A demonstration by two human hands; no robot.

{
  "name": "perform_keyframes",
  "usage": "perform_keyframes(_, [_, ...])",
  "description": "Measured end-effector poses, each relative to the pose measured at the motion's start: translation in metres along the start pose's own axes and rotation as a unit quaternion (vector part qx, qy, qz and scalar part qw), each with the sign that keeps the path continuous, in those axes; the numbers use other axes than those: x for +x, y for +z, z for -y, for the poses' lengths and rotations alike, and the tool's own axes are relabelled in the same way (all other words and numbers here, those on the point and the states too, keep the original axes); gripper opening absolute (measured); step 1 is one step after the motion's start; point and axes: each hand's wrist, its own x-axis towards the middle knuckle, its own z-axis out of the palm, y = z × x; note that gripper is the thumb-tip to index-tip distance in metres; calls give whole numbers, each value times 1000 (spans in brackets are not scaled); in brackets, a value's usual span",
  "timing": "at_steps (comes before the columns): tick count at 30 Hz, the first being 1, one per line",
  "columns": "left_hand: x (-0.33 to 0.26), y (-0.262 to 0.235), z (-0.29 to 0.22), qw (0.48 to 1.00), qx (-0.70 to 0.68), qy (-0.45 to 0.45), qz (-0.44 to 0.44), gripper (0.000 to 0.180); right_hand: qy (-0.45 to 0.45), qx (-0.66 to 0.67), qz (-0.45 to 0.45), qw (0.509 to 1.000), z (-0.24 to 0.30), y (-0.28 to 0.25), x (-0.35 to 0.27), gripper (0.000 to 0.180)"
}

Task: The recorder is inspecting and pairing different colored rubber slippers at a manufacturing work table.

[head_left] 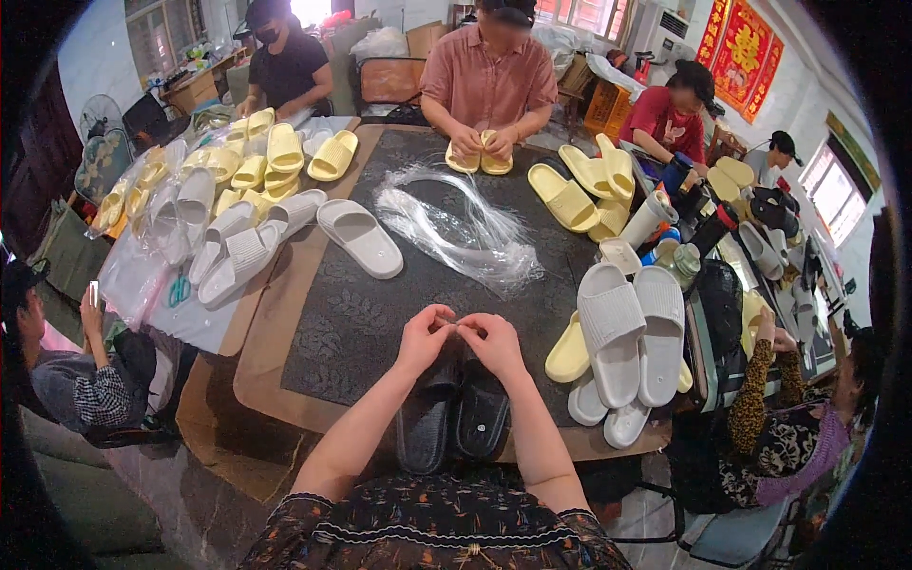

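Observation:
My left hand and my right hand meet over the near edge of the table, fingertips pinched together. Whatever thin thing they may hold between them is too small to make out. Just below them lies a pair of black slide slippers, the left slipper beside the right slipper, toes partly hidden under my hands. Beyond my hands spreads a loose bundle of clear plastic strands. A single grey slipper rests left of that bundle.
Grey slippers are stacked over yellow ones at my right. More yellow slippers lie behind them. On the left table are several slippers and scissors. A person opposite handles yellow slippers; other people sit around.

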Motion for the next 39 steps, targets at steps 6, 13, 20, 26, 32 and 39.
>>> perform_keyframes(6, [5,1,5,999,-27,-20,10,21,53,54,-15,997,-12,5,4,17])
perform_keyframes(13, [5,5,15,992,118,-8,38,21,86,158,-87,980,-31,14,2,14])
perform_keyframes(20, [2,3,8,991,126,-32,7,18,52,161,-108,980,-22,14,-2,15])
perform_keyframes(26, [-1,4,-7,999,35,3,-38,14,4,113,-68,991,-17,10,-2,13])
perform_keyframes(32, [-3,6,-8,987,120,85,-61,15,19,149,-96,984,-20,12,-3,15])
perform_keyframes(39, [-1,6,-1,995,85,45,-17,15,99,166,-117,974,-26,16,-4,11])
